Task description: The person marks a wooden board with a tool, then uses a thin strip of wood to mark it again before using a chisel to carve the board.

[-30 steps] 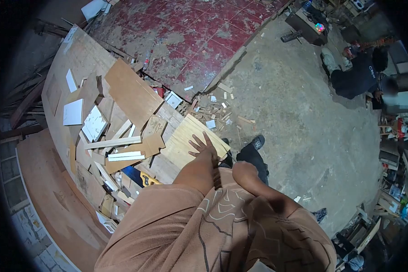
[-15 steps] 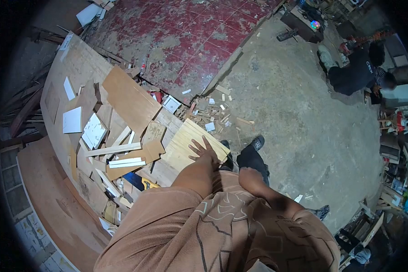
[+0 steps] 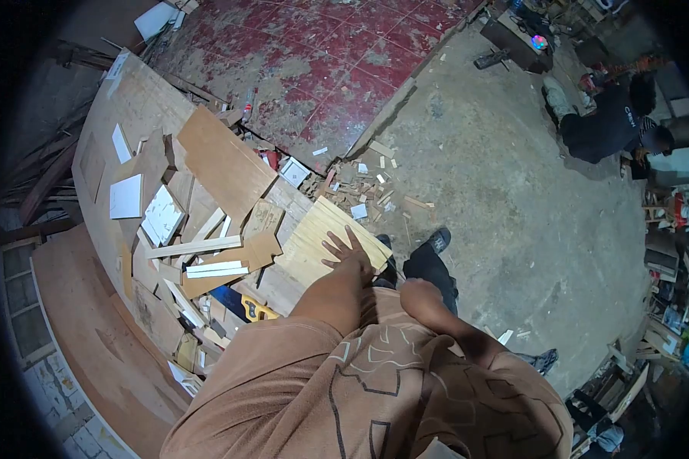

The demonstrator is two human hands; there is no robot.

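My left hand (image 3: 347, 252) lies flat with fingers spread on a pale wooden board (image 3: 311, 231). That board rests on the workbench (image 3: 268, 289), its right end reaching past the bench edge above my shoe. Close to the board's near right corner is my right hand (image 3: 421, 298), closed into a fist. Whatever it may hold is hidden from this angle. A handsaw with a yellow handle (image 3: 259, 309) lies on the bench to the left of my left forearm, its blue blade partly under scraps.
Wood offcuts, white panels (image 3: 125, 196) and a brown sheet (image 3: 226, 164) cover the bench. Small scraps (image 3: 360, 210) litter the concrete floor beside a raised red-tiled floor (image 3: 314, 69). At the far right, a person in dark clothing (image 3: 601, 126) is low to the ground.
The view has shifted slightly. My right fist has moved a little up and left, toward the board's corner. My left hand stays flat on the board.
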